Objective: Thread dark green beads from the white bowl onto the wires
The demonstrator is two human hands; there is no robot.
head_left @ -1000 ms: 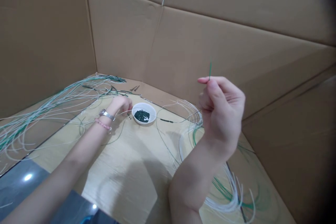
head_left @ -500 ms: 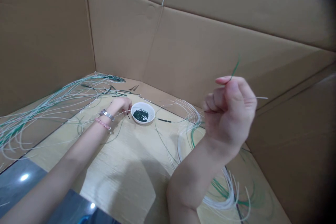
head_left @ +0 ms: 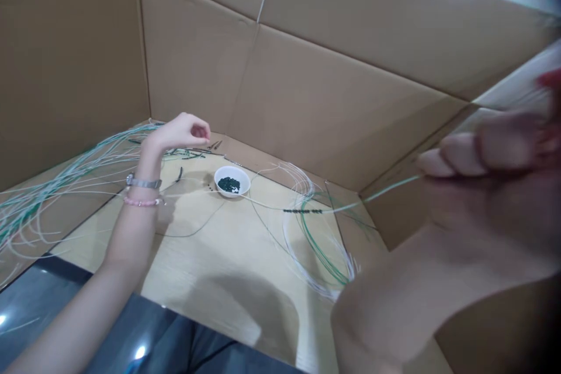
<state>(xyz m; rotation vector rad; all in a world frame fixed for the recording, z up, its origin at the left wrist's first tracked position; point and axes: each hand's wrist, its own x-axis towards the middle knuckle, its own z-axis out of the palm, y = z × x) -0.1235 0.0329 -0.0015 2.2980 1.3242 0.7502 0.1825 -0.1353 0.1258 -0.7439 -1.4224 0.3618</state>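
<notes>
At the right edge my right hand [head_left: 491, 152], blurred, is closed round a green and white cord [head_left: 392, 186]. The cord runs left from it through a row of dark green beads [head_left: 302, 211] and passes the near rim of a white bowl [head_left: 243, 190]. Dark green beads [head_left: 228, 184] lie in the bowl. My left hand [head_left: 186, 130] is raised left of and beyond the bowl, its fingers curled to the thumb; what they hold, if anything, is too small to tell. A watch and a pink bracelet sit on that wrist.
Long white and green cords [head_left: 83, 166] spread over the left side. More cords [head_left: 315, 245] lie coiled right of the bowl. Beaded strands [head_left: 188, 154] lie near the back corner. Cardboard walls [head_left: 328, 87] enclose the pale table [head_left: 197, 269]. A few loose beads lie beside the bowl.
My right hand has moved far right and closer to the camera, drawing the cord and its bead row rightward. My left hand has risen from the tabletop. The view has shifted slightly.
</notes>
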